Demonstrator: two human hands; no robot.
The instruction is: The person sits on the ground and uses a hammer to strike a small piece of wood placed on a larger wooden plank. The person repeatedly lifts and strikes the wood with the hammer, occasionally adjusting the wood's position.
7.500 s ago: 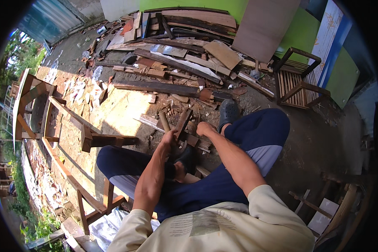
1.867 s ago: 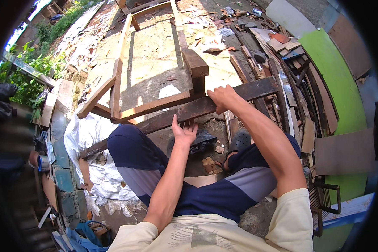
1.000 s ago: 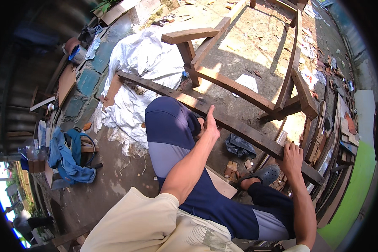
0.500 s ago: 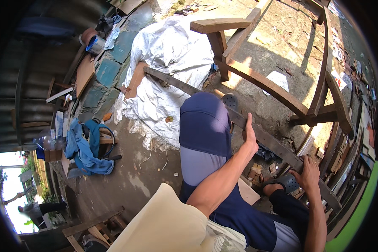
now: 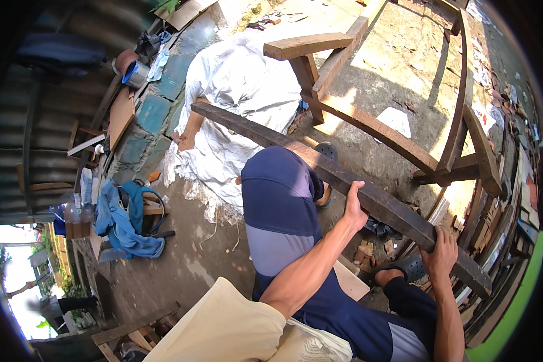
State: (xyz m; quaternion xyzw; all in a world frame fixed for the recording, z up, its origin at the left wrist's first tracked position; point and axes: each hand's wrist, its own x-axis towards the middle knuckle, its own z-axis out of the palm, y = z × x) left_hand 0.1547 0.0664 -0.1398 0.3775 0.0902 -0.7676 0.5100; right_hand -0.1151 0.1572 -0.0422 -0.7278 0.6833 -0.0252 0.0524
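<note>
A long dark wooden beam (image 5: 308, 158) slants from the white sheet on the left down to the lower right, passing just beyond my bent knee. My left hand (image 5: 355, 211) grips its near edge around the middle, thumb up along the side and the other fingers hidden behind or beneath the wood. Closer to the right end, my right hand (image 5: 441, 253) is closed over the beam with its fingers bent across the top. The beam's far left end hangs over or rests near a brown board (image 5: 191, 130); contact there is hard to tell.
A wooden frame (image 5: 380, 123) with angled legs stands ahead on the ground. The crumpled white sheet (image 5: 235, 78) lies to its left. Blue cloth (image 5: 127, 217) hangs farther left. Stacked wood scraps (image 5: 492, 220) line the right, beside my clogs (image 5: 411, 265).
The beam has turned in my hands, showing a broader side face, and its left end has shifted slightly left. My knee has moved left and a little down. Both hands keep their grip.
</note>
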